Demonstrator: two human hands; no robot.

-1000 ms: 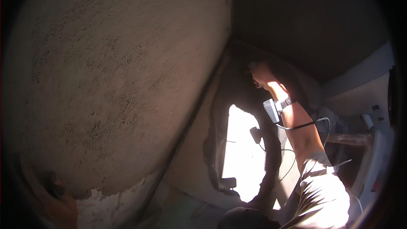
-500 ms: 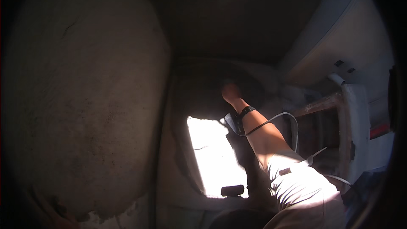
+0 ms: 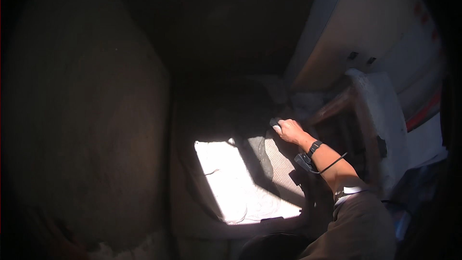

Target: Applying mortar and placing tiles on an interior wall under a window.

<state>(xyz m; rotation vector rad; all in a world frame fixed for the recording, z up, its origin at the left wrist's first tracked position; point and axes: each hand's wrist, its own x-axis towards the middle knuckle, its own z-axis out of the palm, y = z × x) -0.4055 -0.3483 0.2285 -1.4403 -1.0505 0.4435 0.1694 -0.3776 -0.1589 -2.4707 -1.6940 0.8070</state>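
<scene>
My right hand [image 3: 290, 131] reaches in from the lower right, fingers curled round a small dark object [image 3: 275, 123] with a pale edge. Its kind is too dark to make out. Below the hand lies a textured mat-like surface [image 3: 284, 163] with a dark rounded border, part in shadow. A patch of it [image 3: 226, 178] is lit so strongly that little detail shows. A black wrist strap [image 3: 315, 148] and a small grey box [image 3: 304, 162] with a cable sit on my right forearm. My left hand does not show.
A large dim panel [image 3: 106, 130] rises on the left. To the right stand a pale curved frame [image 3: 380, 120] and a light panel with two small slots [image 3: 332, 43]. A dark flat piece [image 3: 272, 220] lies at the near edge of the lit patch.
My right hand has moved to the right and nearer, out of deep shadow into light. More textured surface shows beside the bright patch. The whole view has shifted a little.
</scene>
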